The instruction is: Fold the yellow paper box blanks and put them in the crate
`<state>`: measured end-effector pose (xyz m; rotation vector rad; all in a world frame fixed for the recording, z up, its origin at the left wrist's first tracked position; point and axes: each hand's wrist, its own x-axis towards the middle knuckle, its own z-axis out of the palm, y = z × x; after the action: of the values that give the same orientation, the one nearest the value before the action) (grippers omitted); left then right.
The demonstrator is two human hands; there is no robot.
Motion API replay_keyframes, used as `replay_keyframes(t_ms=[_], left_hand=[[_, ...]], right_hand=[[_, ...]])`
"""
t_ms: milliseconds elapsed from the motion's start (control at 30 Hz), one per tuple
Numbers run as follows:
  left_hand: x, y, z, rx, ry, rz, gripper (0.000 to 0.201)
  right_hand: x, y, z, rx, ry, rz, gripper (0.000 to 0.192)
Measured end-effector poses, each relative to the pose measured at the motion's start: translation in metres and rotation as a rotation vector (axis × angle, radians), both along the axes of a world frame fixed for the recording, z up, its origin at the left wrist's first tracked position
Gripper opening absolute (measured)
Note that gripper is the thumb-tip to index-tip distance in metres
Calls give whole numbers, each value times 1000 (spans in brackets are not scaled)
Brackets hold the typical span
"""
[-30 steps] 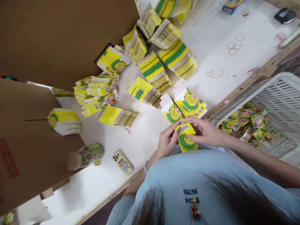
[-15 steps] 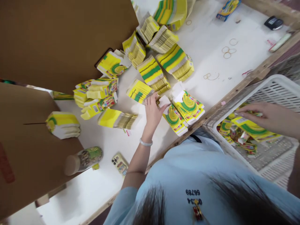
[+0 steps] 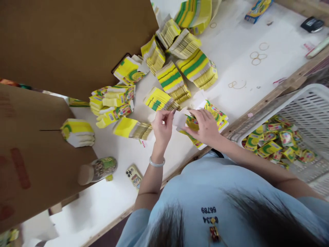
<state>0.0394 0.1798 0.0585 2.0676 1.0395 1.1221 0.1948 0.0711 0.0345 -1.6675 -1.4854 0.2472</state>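
The pale card (image 3: 179,119) is between the two hands, above the table (image 3: 231,44) and partly in front of the flat yellow cartons (image 3: 215,113). The left hand (image 3: 162,127) pinches its left edge between thumb and fingers. The right hand (image 3: 207,127) spreads thumb and fingers at its right side; whether they grip cannot be told. Recommended handling: support the card by its edges, apply light, even pressure to avoid creasing, and align its edges before bending it.

Markings: the carton print is too small to read. The shirt (image 3: 180,192) shows "56789" inverted; a pendant (image 3: 214,234) lies beside a second, partly covered digit row. Lettering on the blue box (image 3: 257,10) is illegible.
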Motion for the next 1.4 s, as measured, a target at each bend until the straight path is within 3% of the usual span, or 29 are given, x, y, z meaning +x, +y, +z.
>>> replay_keyframes(t_ms=[133,267,333,400,500,600,700,833,967,1100,1233,1400], left_hand=[[-4,-9,17,-96,-138,38,35],[-3,-16,19,-128,-220,20,34],[0,-28,14,-167,-214,-132,50],[5,-45,6,-244,-167,-373,75],[11,-70,-6,-394,-134,-578,80],[13,-82,-10,-467,-176,-545,80],[11,-84,-6,-433,-180,-530,83],[6,-84,-3,-488,-130,-422,60],[2,-90,-9,-563,-104,-249,52],[-1,-100,-15,-621,-121,-209,44],[-7,-113,-20,-716,-175,-190,54],[-21,-126,-28,-804,-231,-194,76]], right_hand=[[-14,8,-12,-14,-33,42,42],[-6,1,-4,52,47,100,35],[-4,-2,4,111,123,48,35],[-4,-4,12,181,184,-33,36],[-8,-7,20,204,268,-71,38],[-14,-10,23,123,360,-30,40],[-17,-13,24,77,407,-47,36],[-17,-13,24,40,517,-61,32],[-17,-17,21,-18,633,-111,36],[-19,-29,12,-76,808,-142,37],[-16,-48,5,-23,703,-118,32],[-2,-64,-1,-125,665,121,26]])
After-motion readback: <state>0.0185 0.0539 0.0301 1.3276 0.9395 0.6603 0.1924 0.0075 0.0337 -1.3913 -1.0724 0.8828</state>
